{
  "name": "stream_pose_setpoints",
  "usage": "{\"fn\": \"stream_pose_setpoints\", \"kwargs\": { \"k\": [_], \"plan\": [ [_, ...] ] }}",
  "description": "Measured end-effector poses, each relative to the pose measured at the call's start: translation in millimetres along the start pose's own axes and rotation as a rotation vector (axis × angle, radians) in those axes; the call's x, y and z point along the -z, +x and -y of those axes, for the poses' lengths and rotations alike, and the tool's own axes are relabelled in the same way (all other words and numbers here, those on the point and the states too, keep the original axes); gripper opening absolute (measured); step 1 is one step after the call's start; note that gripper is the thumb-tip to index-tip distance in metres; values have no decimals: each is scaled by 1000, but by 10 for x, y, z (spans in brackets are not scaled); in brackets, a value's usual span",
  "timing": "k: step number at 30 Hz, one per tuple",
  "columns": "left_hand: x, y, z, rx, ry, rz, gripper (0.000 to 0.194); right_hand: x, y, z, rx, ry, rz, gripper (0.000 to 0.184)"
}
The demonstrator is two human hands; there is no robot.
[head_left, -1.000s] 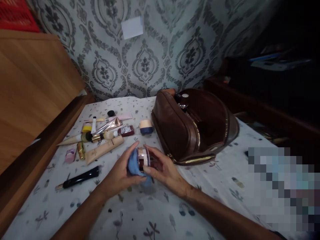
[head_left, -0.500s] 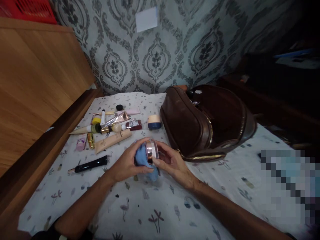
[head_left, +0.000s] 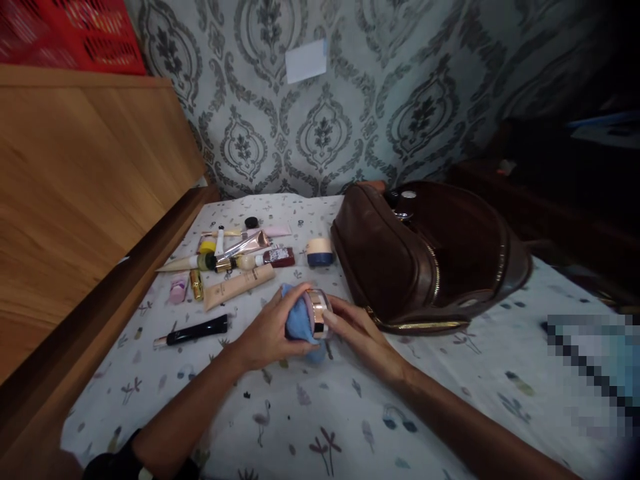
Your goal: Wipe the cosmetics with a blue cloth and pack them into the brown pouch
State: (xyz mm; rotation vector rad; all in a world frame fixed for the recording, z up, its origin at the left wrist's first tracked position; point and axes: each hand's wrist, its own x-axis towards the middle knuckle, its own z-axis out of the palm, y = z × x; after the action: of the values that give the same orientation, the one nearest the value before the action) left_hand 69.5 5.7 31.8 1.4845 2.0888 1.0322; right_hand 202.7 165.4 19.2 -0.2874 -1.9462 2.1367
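Observation:
Above the patterned sheet, my left hand [head_left: 270,335] is closed around a blue cloth [head_left: 299,323] pressed against one side of a small round cosmetic jar [head_left: 319,312]. The jar has a shiny rose-gold band and is tilted on its side. On its other side, my right hand [head_left: 364,335] grips it between thumb and fingers; some of those fingers are hidden. Just beyond my hands stands a cream-and-navy jar [head_left: 320,252]. A beige tube [head_left: 240,287] and a black tube [head_left: 197,331] lie to the left of my left hand.
An unzipped brown leather bag [head_left: 385,260] stands at the right with items inside. Several cosmetics, including a dark red bottle [head_left: 279,257], cluster at the back left. A wooden cabinet [head_left: 100,153] bounds the left side, with a red basket [head_left: 95,33] on top. Patterned wallpaper [head_left: 323,133] is behind.
The camera view has shifted, so everything sits slightly lower and further right. My right hand's fingers have drawn closer together on the jar. Both hands keep hold of it.

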Motion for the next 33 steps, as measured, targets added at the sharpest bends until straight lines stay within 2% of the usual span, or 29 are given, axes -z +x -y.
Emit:
{"fn": "stream_pose_setpoints", "kwargs": {
  "k": [2,5,9,14,18,21,26,29,31,33],
  "plan": [
    [-7,1,-13,34,24,0,96,-4,13,-54,7,36,-8,54],
    [-4,6,-43,61,45,11,97,-24,37,-143,-17,207,-5,47],
    [8,8,-88,86,80,30,101,-42,73,-183,-114,348,37,53],
    [20,-9,-123,8,70,28,98,-25,75,-156,-141,321,39,62],
    [17,-15,-94,2,81,3,99,-28,28,-137,-118,168,-50,53],
    [26,-2,-65,-19,64,-12,95,-54,1,-91,-128,181,-72,47],
    [90,29,-73,-93,-90,-126,82,-63,4,12,-202,404,-27,40],
    [119,13,-108,-32,-232,-182,84,-28,-3,43,-236,459,10,36],
    [119,-13,-132,35,-369,-121,93,-15,-15,45,-251,456,62,34],
    [105,-38,-146,78,-528,8,104,-22,-22,35,-280,455,114,36]
  ]
}}
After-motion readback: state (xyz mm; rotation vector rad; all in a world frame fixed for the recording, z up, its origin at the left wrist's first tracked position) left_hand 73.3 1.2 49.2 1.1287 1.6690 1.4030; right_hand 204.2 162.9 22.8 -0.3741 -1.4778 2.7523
